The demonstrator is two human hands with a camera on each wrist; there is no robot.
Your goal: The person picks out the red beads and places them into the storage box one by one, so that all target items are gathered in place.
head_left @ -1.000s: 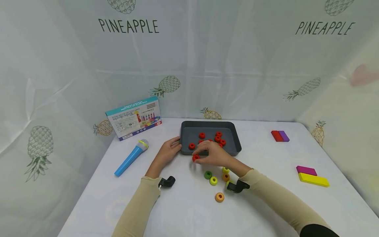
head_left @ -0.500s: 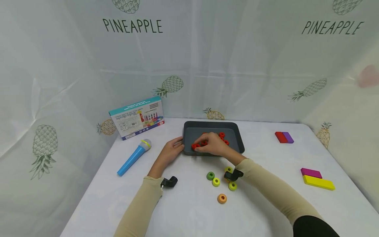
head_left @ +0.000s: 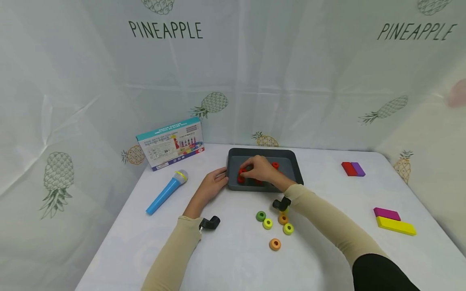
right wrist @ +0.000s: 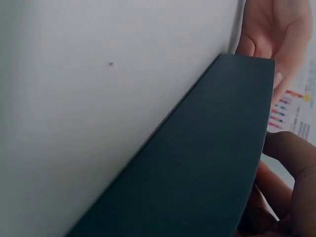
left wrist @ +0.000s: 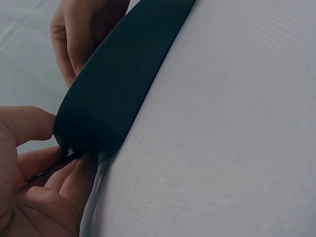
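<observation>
A dark grey tray [head_left: 296, 174] stands on the white table in the head view. At its left front corner my left hand [head_left: 211, 186] grips the tray, thumb and fingers at the wall. Over the tray, my right hand [head_left: 262, 169] pinches a red bead [head_left: 242, 171] between thumb and fingertips, right above another red bead [head_left: 240, 180]. More red beads lie inside, partly hidden by this hand. The left wrist view shows the left fingers [left wrist: 74, 185] against the tray's outer wall [left wrist: 118, 84]. In the right wrist view the tray wall [right wrist: 197, 138] hides the beads.
Before the tray lie loose beads: a green one [head_left: 260, 216], an orange one [head_left: 275, 244] and several others. A blue microphone [head_left: 165, 194] and a printed box [head_left: 172, 143] are at left. Coloured blocks [head_left: 396, 225] lie at right; a pineapple-print curtain [head_left: 233, 81] stands behind.
My right hand has carried a red bead from in front of the tray to inside it, over the left part. The left hand stays at the tray's corner. The head view has shifted slightly.
</observation>
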